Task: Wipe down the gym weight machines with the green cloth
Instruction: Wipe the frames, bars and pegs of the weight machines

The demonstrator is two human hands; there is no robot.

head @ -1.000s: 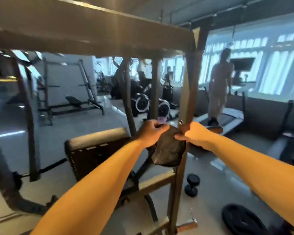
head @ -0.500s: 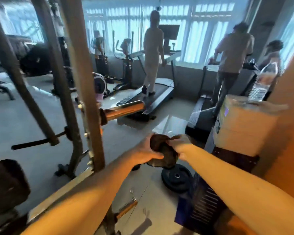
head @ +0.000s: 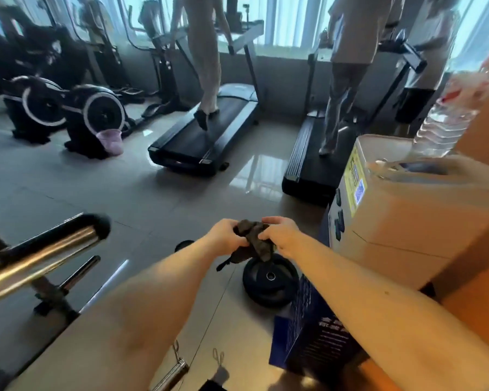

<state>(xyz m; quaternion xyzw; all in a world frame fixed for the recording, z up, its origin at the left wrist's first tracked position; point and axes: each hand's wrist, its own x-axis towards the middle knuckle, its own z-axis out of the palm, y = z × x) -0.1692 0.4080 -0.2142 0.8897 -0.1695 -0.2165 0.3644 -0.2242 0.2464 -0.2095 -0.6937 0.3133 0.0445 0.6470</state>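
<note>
The left grip (head: 226,235) and right grip (head: 283,236) are both pinching the dark, bunched cloth (head: 251,240), holding it in the air above the weight plate (head: 270,280) on the floor. Folding it into a flat pad, clean face outward, is looking wisest before wiping the chrome bar (head: 43,249).

Left hand (head: 227,235), right hand (head: 281,235) gripping bunched cloth (head: 251,239), weight plate (head: 270,279) below

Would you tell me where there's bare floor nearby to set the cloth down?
Bare tile lies open between the chrome bar, the left treadmill and the weight plate. The right side is crowded: cardboard box, water bottle, blue bag.
</note>
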